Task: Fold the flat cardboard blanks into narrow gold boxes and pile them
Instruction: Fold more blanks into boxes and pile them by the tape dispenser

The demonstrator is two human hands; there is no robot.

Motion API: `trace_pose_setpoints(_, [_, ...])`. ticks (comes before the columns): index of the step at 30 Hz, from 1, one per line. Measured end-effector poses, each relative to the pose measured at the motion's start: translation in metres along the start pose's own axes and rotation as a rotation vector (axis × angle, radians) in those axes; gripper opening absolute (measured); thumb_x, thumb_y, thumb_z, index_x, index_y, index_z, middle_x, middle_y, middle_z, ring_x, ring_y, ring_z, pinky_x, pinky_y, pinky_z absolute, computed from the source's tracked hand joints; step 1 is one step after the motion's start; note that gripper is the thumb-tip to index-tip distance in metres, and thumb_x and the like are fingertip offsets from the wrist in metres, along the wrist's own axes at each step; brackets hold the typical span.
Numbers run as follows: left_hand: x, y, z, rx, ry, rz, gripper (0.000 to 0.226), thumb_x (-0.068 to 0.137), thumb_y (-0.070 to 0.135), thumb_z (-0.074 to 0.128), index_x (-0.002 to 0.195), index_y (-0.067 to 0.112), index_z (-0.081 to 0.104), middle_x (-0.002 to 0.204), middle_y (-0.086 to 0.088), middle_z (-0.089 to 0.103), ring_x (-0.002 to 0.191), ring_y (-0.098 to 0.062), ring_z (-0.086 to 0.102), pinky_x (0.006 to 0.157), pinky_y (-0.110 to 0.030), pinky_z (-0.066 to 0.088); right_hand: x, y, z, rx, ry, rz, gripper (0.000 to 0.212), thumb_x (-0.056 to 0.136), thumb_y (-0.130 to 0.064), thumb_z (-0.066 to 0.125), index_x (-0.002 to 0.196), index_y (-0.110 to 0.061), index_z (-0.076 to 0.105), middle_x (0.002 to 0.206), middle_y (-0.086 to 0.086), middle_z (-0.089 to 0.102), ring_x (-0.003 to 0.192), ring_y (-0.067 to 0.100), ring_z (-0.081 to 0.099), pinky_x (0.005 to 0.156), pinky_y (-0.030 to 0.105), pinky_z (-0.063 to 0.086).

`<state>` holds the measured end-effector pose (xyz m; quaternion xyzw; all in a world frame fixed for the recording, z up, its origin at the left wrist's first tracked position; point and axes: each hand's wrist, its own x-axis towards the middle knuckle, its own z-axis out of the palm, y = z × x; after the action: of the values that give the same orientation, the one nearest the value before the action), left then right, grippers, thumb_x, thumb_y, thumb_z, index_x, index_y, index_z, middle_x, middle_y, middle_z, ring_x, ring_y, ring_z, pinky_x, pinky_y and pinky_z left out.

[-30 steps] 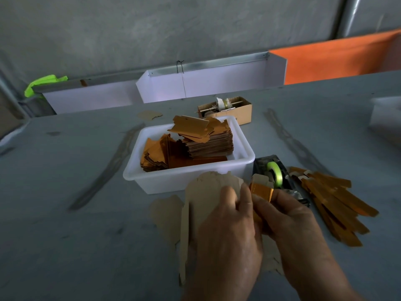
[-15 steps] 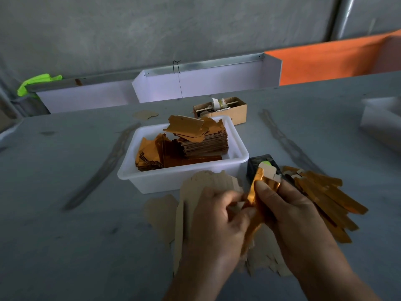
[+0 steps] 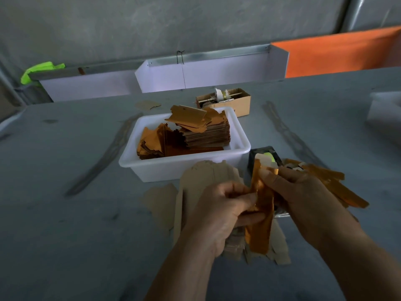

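Gold box [image 3: 260,205] half-folded, held between both hands above the flat blanks [image 3: 208,177].
Left hand [image 3: 223,213] pinches its left edge; right hand [image 3: 303,198] grips its far end, near the white bin [image 3: 184,168].

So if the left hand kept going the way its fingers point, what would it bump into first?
Most likely the gold box it already pinches, since the left hand points rightward at it. Just beyond waits the right hand, though depth is hard to judge.

Dim, flat light with wide-angle bending

The far white trays [image 3: 208,77] are the brightest spot; near hands sit in shadow, gold foil glints faintly, and edges curve and soften.
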<state>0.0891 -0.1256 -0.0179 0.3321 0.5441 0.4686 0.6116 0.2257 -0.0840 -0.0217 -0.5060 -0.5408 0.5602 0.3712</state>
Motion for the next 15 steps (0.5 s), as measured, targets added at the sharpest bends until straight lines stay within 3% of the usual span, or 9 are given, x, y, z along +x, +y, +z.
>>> trace_pose_setpoints(3, [0.002, -0.003, -0.002, -0.065, 0.019, -0.019, 0.004, 0.086, 0.003, 0.064, 0.089, 0.004, 0.065, 0.088, -0.01, 0.072, 0.074, -0.02, 0.073, 0.062, -0.025, 0.059, 0.005, 0.0, -0.022, -0.281, 0.233, -0.121, 0.023, 0.089, -0.038, 0.055, 0.083, -0.02, 0.069, 0.07, 0.007, 0.066, 0.068, 0.022, 0.063, 0.059, 0.028, 0.046])
trace_pose_setpoints(6, [0.003, -0.007, -0.005, -0.063, 0.008, -0.012, 0.001, 0.085, 0.002, 0.065, 0.085, 0.003, 0.065, 0.085, -0.011, 0.07, 0.07, -0.019, 0.071, 0.059, -0.023, 0.057, 0.008, 0.005, -0.053, -0.47, 0.426, -0.144, 0.012, 0.084, -0.035, 0.064, 0.078, -0.028, 0.072, 0.07, -0.005, 0.061, 0.069, 0.022, 0.058, 0.065, 0.034, 0.047])
trace_pose_setpoints(9, [0.004, -0.008, -0.006, -0.087, -0.013, -0.016, 0.003, 0.083, 0.001, 0.065, 0.081, 0.004, 0.064, 0.071, -0.005, 0.069, 0.061, -0.014, 0.068, 0.052, -0.018, 0.054, 0.009, 0.017, -0.062, -0.407, 0.312, -0.067, 0.02, 0.082, -0.025, 0.069, 0.064, -0.035, 0.067, 0.071, -0.002, 0.061, 0.068, 0.015, 0.056, 0.068, 0.035, 0.046])
trace_pose_setpoints(13, [0.005, -0.007, -0.009, -0.138, -0.023, -0.015, 0.009, 0.082, -0.001, 0.063, 0.076, 0.005, 0.063, 0.063, -0.002, 0.065, 0.054, -0.009, 0.064, 0.048, -0.016, 0.051, 0.012, 0.028, -0.055, -0.44, 0.197, -0.043, 0.014, 0.084, -0.027, 0.067, 0.07, -0.025, 0.071, 0.075, 0.013, 0.064, 0.069, 0.032, 0.06, 0.058, 0.031, 0.042])
trace_pose_setpoints(15, [0.005, -0.008, -0.008, -0.148, -0.017, -0.018, 0.009, 0.082, -0.002, 0.064, 0.075, 0.004, 0.064, 0.067, -0.005, 0.067, 0.057, -0.011, 0.066, 0.049, -0.017, 0.052, 0.015, 0.03, -0.053, -0.423, 0.177, -0.042, 0.014, 0.084, -0.028, 0.067, 0.072, -0.022, 0.072, 0.068, 0.007, 0.064, 0.063, 0.025, 0.059, 0.056, 0.029, 0.04])
